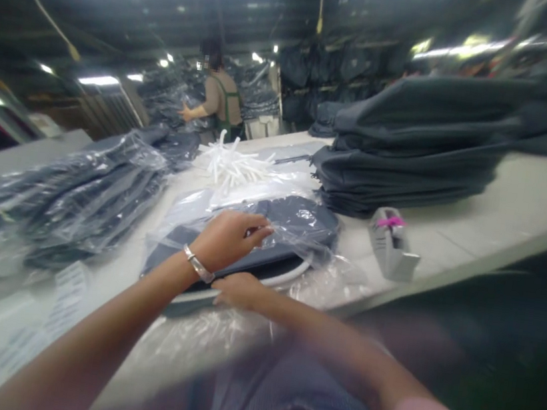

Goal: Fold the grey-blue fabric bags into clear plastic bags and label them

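- The pale table (531,198) stretches away on every side of the fingers (256,233) of the left hand (228,239).
- Under those fingers: 1 bagged dark garment (301,225).
- Right of them: 1 grey tape dispenser (391,247).
- Beyond them: loose white plastic strips (233,163), and farther right 1 stack of folded dark garments (410,162).
- Left of them: a heap of bagged garments (66,205).

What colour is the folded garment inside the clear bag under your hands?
Dark slate grey-blue. The head view shows the garment best.
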{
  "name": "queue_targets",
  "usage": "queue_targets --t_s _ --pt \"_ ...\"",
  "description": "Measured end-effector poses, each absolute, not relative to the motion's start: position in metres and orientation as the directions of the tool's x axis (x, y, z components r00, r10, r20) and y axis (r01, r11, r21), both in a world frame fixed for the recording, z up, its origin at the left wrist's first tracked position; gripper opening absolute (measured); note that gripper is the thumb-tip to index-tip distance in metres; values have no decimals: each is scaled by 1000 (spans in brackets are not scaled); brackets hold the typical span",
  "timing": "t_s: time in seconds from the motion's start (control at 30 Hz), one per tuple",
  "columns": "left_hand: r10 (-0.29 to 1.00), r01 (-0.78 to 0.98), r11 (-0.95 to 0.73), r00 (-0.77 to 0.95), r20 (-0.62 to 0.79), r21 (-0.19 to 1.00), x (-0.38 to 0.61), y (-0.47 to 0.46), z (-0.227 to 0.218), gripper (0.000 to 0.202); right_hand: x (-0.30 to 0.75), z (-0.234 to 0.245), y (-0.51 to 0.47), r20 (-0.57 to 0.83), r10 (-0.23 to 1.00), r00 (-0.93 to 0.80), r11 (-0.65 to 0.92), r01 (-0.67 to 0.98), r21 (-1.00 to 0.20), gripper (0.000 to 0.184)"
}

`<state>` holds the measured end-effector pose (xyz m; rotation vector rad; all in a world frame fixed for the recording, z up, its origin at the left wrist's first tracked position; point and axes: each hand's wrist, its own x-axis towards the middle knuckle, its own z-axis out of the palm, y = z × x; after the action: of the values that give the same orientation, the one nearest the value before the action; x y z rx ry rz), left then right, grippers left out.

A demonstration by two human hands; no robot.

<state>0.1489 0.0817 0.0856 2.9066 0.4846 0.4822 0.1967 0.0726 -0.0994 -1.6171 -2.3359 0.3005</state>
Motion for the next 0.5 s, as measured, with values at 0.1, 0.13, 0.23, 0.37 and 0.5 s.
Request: queue_targets --t_s 0.1,0.13,0.23,0.37,0.5 --pt "339 280 -932 899 277 230 144 80 84 31 226 -106 65 101 954 -283 300 896 -329 20" --pt "338 276 -930 901 271 243 143 80 83 30 233 -108 60 105 964 -245 266 906 -329 19" --pt "350 279 -920 900 259 276 141 80 77 28 245 -112 47 132 984 -117 155 932 -327 24" --pt "364 269 -901 897 253 342 139 75 66 25 239 -117 40 150 988 -21 73 934 -349 30" --pt "377 268 -880 897 232 392 138 65 57 21 226 -125 49 134 990 50 14 899 -439 38"
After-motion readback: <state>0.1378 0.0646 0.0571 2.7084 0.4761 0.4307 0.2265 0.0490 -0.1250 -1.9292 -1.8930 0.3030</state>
